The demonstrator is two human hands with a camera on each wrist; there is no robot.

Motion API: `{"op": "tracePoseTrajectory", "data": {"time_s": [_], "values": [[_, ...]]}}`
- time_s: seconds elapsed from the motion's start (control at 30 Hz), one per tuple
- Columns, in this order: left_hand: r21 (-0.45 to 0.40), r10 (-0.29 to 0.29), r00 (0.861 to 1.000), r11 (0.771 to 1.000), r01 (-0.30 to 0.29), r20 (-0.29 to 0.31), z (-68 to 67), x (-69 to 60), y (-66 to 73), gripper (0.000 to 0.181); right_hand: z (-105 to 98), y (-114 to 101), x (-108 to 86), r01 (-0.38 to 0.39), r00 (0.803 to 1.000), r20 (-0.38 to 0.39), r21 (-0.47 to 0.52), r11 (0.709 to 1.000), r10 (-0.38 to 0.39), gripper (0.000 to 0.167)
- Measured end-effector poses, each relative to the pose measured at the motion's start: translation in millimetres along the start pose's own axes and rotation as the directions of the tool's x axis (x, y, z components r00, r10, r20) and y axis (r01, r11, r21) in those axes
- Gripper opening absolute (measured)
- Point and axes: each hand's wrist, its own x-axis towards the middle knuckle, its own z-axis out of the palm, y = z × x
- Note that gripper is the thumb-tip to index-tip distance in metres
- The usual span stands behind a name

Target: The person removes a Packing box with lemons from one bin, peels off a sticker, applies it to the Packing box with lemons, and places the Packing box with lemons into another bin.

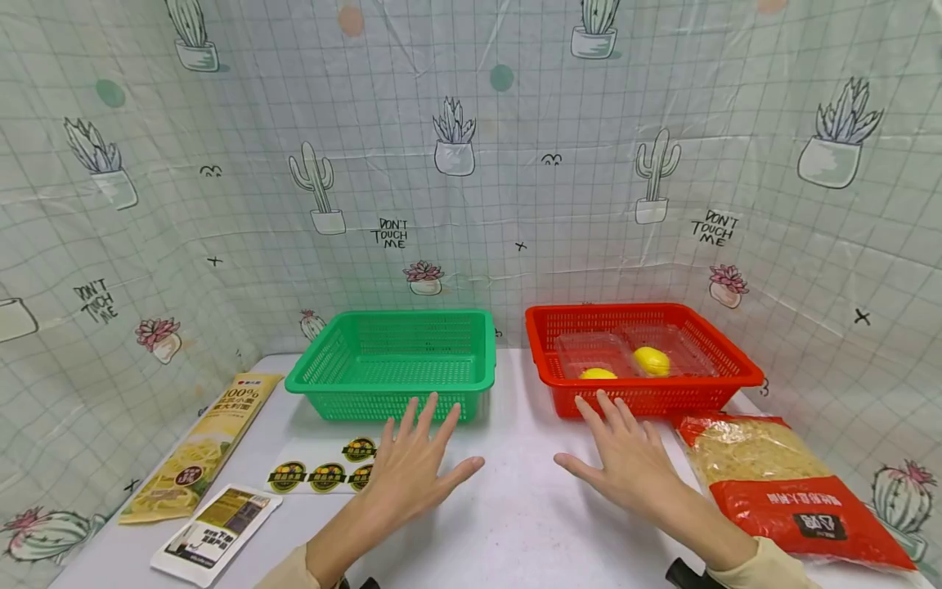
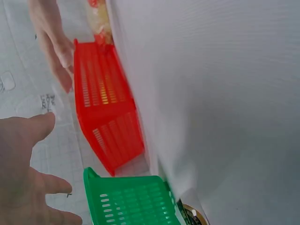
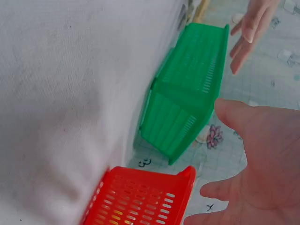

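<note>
Both hands hover over the white table with fingers spread, holding nothing. In the head view the left hand (image 1: 415,466) is in front of the green basket (image 1: 412,402), beside a sheet of round stickers (image 1: 327,477). The right hand (image 1: 629,458) is in front of the red basket (image 1: 662,399), which holds clear plastic boxes (image 1: 592,352) and yellow lemons (image 1: 651,361). The green basket has nothing visible inside. In the left wrist view the left hand (image 2: 28,173) shows its spread fingers; the right wrist view shows the right hand (image 3: 262,159) likewise.
A yellow pasta packet (image 1: 199,450) lies at the table's left, with a white pouch (image 1: 217,533) nearer the front. A red pasta bag (image 1: 795,491) lies at the right. Behind the baskets hangs a checked curtain (image 1: 515,204) with cactus prints.
</note>
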Motion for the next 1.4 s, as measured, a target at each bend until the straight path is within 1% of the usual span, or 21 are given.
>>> {"op": "tracePoseTrajectory", "data": {"time_s": [0.13, 0.3, 0.4, 0.5, 0.6, 0.73, 0.8, 1.0, 1.17, 1.27, 1.4], "values": [[0.001, 0.048, 0.998, 0.999, -0.048, -0.051, -0.2, 8.2, 4.1, 0.076, -2.7, 3.5, 2.5, 0.017, 0.999, -0.05, 0.03, 0.999, -0.016, 0.087], [-0.016, 0.109, 0.989, 0.994, -0.111, -0.1, -1.0, 18.4, 10.8, 0.071, -4.9, 9.5, 7.4, 0.035, 0.994, -0.107, 0.035, 0.999, -0.031, 0.081], [-0.059, 0.135, 0.984, 0.988, -0.143, -0.119, 0.2, 25.4, 15.2, 0.066, -7.8, 13.5, 10.6, 0.053, 0.987, -0.153, 0.037, 0.998, -0.047, 0.077], [-0.119, 0.155, 0.979, 0.978, -0.171, -0.135, 2.1, 33.0, 19.8, 0.06, -11.5, 17.8, 14.8, 0.065, 0.978, -0.203, 0.045, 0.997, -0.054, 0.072], [-0.158, 0.17, 0.974, 0.968, -0.194, -0.15, 4.5, 41.5, 25.5, 0.054, -15.4, 23.2, 20.5, 0.059, 0.971, -0.235, 0.063, 0.996, -0.042, 0.067], [-0.189, 0.192, 0.966, 0.956, -0.224, -0.175, 8.6, 55.1, 34.9, 0.046, -19.4, 33.0, 29.5, 0.055, 0.962, -0.273, 0.102, 0.993, -0.026, 0.06], [-0.215, 0.196, 0.964, 0.948, -0.233, -0.18, 10.7, 63.2, 40.3, 0.042, -21.1, 38.3, 34.0, 0.054, 0.959, -0.283, 0.126, 0.991, -0.016, 0.057], [-0.298, 0.173, 0.972, 0.93, -0.215, -0.161, 16.2, 89.4, 57.7, 0.035, -24.5, 52.7, 50.1, 0.047, 0.957, -0.29, 0.181, 0.982, 0.007, 0.055], [-0.31, 0.185, 0.963, 0.92, -0.24, -0.197, 19.4, 109.8, 69.1, 0.031, -25.9, 65.0, 61.4, 0.047, 0.954, -0.298, 0.207, 0.977, 0.017, 0.053], [-0.319, 0.188, 0.963, 0.916, -0.243, -0.193, 20.8, 120.4, 75.7, 0.03, -26.0, 72.7, 66.7, 0.029, 0.96, -0.278, 0.223, 0.974, 0.035, 0.054], [-0.342, 0.194, 0.968, 0.909, -0.239, -0.161, 22.6, 133.7, 84.8, 0.031, -25.6, 82.2, 73.8, 0.001, 0.971, -0.234, 0.235, 0.972, 0.055, 0.057]]}}
